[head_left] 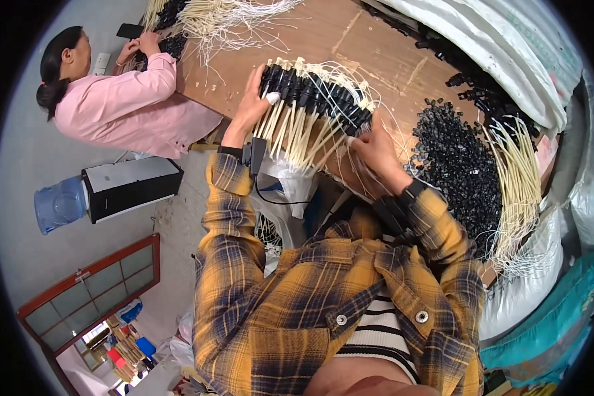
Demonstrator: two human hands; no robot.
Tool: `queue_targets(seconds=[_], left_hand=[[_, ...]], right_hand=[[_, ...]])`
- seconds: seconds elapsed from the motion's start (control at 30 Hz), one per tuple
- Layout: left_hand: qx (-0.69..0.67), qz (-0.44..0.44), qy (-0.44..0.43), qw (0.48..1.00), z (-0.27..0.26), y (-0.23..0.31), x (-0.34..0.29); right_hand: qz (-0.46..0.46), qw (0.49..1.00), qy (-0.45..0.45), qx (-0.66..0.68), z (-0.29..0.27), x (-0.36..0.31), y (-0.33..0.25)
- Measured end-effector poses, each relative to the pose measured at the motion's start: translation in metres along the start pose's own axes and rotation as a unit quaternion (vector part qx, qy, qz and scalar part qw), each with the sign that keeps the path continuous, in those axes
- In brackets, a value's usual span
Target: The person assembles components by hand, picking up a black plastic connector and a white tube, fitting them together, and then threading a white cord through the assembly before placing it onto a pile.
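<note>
A wide row of cream-sleeved wires with black plastic fittings [310,92] lies at the table's near edge, its pale sleeves hanging toward me. At its left end, my left hand [246,111] grips the row, with a white-covered thumb in front and fingers behind. My right hand [380,149] is closed at the right end, thumb and fingers pressed against the last fittings and sleeves. Thin white wires loop over the top of the row and past my right hand. Both wrists wear black bands.
On the brown table [244,76] lie a pile of small black parts [459,171], a bundle of cream-sleeved wires [516,185] at right and more white wires [234,20] at the far left. White sacks [501,59] border the right. A person in pink [122,102] works at left.
</note>
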State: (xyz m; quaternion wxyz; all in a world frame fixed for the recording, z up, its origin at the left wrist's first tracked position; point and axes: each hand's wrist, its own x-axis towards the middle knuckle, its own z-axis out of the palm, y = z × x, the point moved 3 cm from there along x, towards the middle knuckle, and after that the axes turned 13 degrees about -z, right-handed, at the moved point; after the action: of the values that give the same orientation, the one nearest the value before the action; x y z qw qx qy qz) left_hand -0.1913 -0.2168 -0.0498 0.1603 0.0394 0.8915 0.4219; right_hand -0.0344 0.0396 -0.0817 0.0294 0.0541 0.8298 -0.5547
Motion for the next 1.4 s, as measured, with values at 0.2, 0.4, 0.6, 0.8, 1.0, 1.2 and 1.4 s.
queue_targets(seconds=[0.2, 0.4, 0.6, 0.8, 1.0, 1.2, 1.4], left_hand=[[-0.016, -0.005, 0.005, 1.000, -0.010, -0.012, 0.006], [-0.069, 0.063, 0.096, 0.991, -0.034, -0.044, 0.011], [0.021, 0.201, 0.124, 0.971, 0.020, 0.111, -0.041], [0.051, 0.325, -0.219, 0.919, 0.206, 0.217, 0.018], [0.312, 0.267, -0.016, 0.911, 0.324, 0.299, 0.102], [0.327, 0.376, -0.066, 0.864, 0.351, 0.269, 0.096], [0.230, 0.405, -0.162, 0.870, 0.308, 0.228, 0.047]], right_hand=[[-0.100, 0.993, 0.044, -0.042, 0.039, 0.046, -0.010], [-0.072, 0.996, -0.023, 0.035, 0.042, 0.066, -0.033], [-0.100, 0.994, 0.035, 0.009, -0.023, 0.007, -0.026], [-0.084, 0.993, 0.077, -0.020, -0.096, -0.059, -0.006], [0.008, 0.991, 0.132, -0.022, -0.185, -0.130, 0.011], [-0.005, 0.945, 0.267, -0.188, -0.237, -0.163, 0.041], [-0.047, 0.890, 0.297, -0.342, -0.270, -0.168, 0.059]])
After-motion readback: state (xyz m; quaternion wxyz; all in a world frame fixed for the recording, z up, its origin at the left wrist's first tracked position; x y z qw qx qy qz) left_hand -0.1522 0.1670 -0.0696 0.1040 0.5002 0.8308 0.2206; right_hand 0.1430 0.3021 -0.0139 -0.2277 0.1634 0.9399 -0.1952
